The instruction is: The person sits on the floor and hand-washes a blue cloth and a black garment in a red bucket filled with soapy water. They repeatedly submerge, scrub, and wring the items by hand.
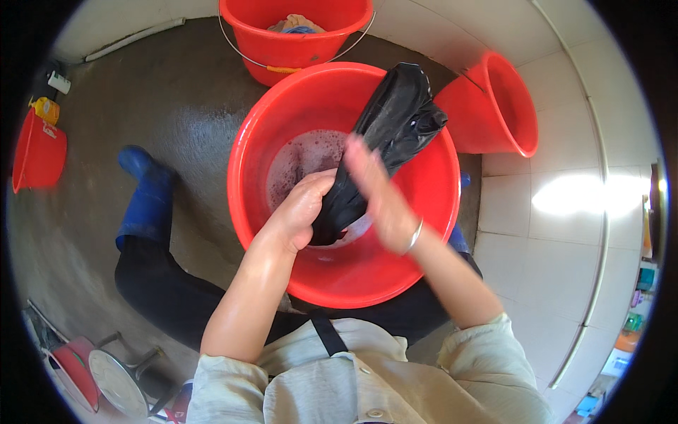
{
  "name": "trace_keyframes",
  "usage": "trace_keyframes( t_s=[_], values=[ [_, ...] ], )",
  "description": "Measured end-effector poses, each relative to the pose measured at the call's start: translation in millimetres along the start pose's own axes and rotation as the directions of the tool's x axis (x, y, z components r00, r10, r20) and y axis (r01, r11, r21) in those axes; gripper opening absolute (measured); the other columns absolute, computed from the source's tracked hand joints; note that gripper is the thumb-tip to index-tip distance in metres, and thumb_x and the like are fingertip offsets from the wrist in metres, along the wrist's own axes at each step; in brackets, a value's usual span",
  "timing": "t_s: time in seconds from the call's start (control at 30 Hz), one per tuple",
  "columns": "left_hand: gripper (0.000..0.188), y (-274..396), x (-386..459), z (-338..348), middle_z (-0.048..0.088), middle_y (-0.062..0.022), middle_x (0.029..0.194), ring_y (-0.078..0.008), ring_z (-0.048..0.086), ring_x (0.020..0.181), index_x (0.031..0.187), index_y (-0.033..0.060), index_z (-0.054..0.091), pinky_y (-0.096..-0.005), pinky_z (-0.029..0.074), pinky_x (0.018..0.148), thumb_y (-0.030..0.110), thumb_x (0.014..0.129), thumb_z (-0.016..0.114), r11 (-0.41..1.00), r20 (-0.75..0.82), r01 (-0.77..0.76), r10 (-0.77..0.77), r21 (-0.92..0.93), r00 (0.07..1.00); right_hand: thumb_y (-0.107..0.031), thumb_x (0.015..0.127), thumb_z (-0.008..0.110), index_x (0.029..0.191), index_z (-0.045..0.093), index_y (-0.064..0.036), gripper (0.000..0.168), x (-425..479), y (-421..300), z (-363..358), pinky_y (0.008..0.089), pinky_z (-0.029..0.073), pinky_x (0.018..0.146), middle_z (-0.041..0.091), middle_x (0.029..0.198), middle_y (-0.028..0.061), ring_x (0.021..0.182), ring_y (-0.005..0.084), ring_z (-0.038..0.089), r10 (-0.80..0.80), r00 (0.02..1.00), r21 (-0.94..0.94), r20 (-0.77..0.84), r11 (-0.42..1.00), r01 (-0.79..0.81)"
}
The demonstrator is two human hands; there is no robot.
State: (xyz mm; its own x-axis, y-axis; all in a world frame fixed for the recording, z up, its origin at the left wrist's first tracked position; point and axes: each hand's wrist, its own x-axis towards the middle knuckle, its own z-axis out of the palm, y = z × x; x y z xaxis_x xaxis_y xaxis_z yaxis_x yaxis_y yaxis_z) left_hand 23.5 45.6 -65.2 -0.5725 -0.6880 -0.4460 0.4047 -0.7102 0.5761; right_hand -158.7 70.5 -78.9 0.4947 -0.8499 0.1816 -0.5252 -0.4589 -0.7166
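A wet black garment hangs bunched over a large red plastic basin, its top resting near the basin's far right rim. My left hand grips the garment's lower part, thumb against the fabric. My right hand, blurred by motion and with a silver bangle at the wrist, lies against the garment's right side with its fingers extended; whether it grips the fabric cannot be told. Soapy water with foam fills the bottom of the basin. The basin stands between my legs, in blue rubber boots.
Behind the basin stands a red bucket with cloths inside. Another red bucket tilts by the tiled wall. At far left are a small red bucket and bottles. A round stool is at lower left.
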Motion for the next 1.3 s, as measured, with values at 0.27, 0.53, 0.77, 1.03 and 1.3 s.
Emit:
trace_keyframes(
  t_s=[0.27,0.53,0.77,1.03,1.3],
  values=[
    [0.024,-1,6,2,0.063,-0.0028,0.075,-0.0124,0.057,0.058,0.091,0.0074,0.065,-0.0281,0.043,0.046,0.022,0.091,0.046,0.996,0.039,0.082,-0.084,0.041,0.996,-0.044,0.094,0.034,0.14,0.038,-0.015,0.054,36,71,-74,0.0589,0.009,0.109,0.028,0.149,0.0087,0.14,0.0258,0.019,0.13,0.968,-0.855,-0.215,0.453,-0.251],
    [0.027,-6,9,-9,0.066,-0.0108,0.082,-0.0191,0.063,0.063,0.098,0.0021,0.062,-0.0333,0.05,0.049,0.019,0.091,0.043,0.999,0.119,0.048,-0.045,-0.019,0.992,-0.049,0.097,0.027,0.147,0.01,-0.003,0.07,0,41,-21,0.0443,-0.005,0.113,0.011,0.153,0.018,0.143,0.0287,0.002,0.296,0.948,0.167,-0.116,0.947,-0.275],
    [0.024,-6,-1,-8,0.065,-0.0055,0.079,-0.0143,0.062,0.063,0.095,0.005,0.064,-0.0289,0.048,0.046,0.02,0.091,0.047,0.998,0.012,-0.035,0.035,0.043,0.999,-0.047,0.093,0.038,0.136,0.044,-0.019,0.052,19,-2,-31,0.0532,0.012,0.11,0.037,0.144,0.0035,0.138,0.0229,0.026,-0.288,0.933,-0.518,0.215,0.776,0.359],
    [0.027,-12,8,-6,0.065,-0.0062,0.081,-0.0127,0.06,0.061,0.102,0.0016,0.063,-0.028,0.047,0.046,0.016,0.088,0.045,0.996,0.206,0.036,-0.051,0.076,0.977,-0.036,0.088,0.051,0.129,0.043,0.0,0.056,45,96,-75,0.0565,0.019,0.106,0.034,0.142,0.0162,0.136,0.0314,0.026,0.169,0.905,-0.613,-0.39,0.686,-0.392],
    [0.025,-10,3,-4,0.065,-0.0058,0.089,-0.0117,0.062,0.066,0.101,0.0021,0.063,-0.0259,0.05,0.05,0.017,0.091,0.046,0.991,0.25,0.058,-0.086,0.118,0.965,-0.041,0.092,0.041,0.127,0.052,-0.011,0.047,5,13,-38,0.0557,0.018,0.107,0.042,0.14,0.0084,0.134,0.0282,0.031,0.18,0.98,-0.528,-0.09,0.825,-0.2]
  ],
)
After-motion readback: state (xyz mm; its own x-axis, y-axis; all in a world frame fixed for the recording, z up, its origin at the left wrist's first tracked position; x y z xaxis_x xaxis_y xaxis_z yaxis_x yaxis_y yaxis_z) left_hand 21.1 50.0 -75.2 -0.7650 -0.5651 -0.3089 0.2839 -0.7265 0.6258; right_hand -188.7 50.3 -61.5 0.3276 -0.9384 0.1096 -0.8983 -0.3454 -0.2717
